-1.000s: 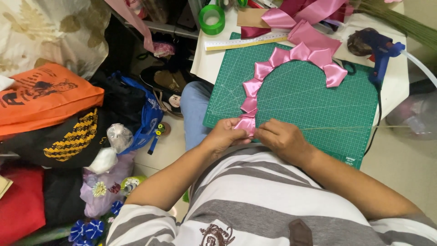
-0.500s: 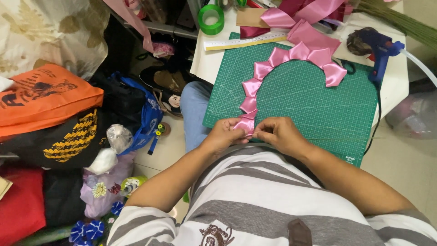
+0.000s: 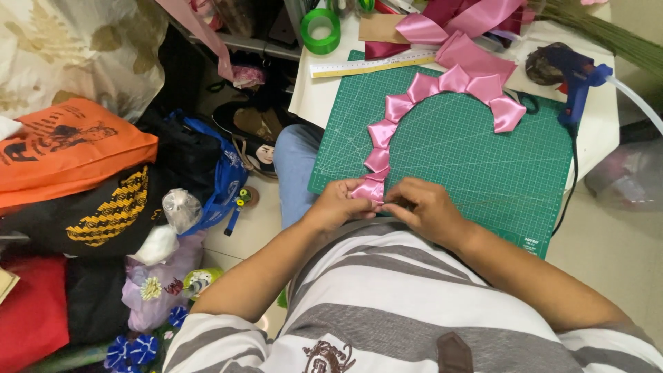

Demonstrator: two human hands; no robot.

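A curved band of folded pink satin ribbon petals [image 3: 442, 86] arcs across a green cutting mat [image 3: 469, 152]. My left hand [image 3: 338, 205] and my right hand [image 3: 423, 207] meet at the arc's near end, at the mat's front edge. Both pinch the last pink petal [image 3: 367, 188] between thumb and fingers. My striped shirt fills the bottom of the view.
A blue glue gun [image 3: 577, 79] lies at the mat's right, its cord trailing down. Loose pink and maroon ribbon [image 3: 456, 17], a ruler [image 3: 373, 65] and a green tape roll [image 3: 320, 29] sit at the back. Bags, an orange one [image 3: 65, 155] among them, crowd the floor at left.
Both hands stay at the arc's near end; the fingers have shifted slightly on the last petal. The ribbon arc has not moved.
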